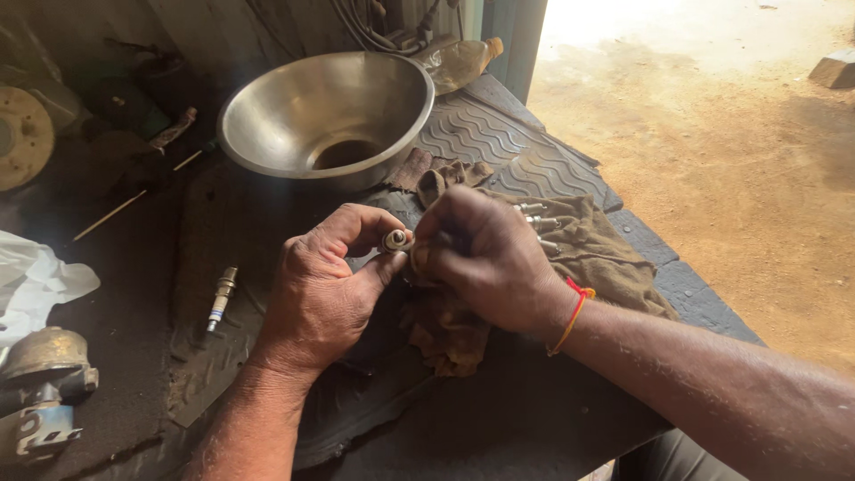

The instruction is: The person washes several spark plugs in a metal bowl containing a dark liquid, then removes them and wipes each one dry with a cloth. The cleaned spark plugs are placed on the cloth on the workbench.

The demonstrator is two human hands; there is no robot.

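While the left hand pinches a small metal plug between thumb and forefinger, the right hand closes its fingers on the plug's right end, along with a fold of the brown rag. The plug sits between the two hands, just above the dark rubber mat. More plugs lie on the rag just right of the right hand. A spare plug lies on the mat left of the left hand. A steel bowl stands far behind the hands. White cloth lies at the left edge.
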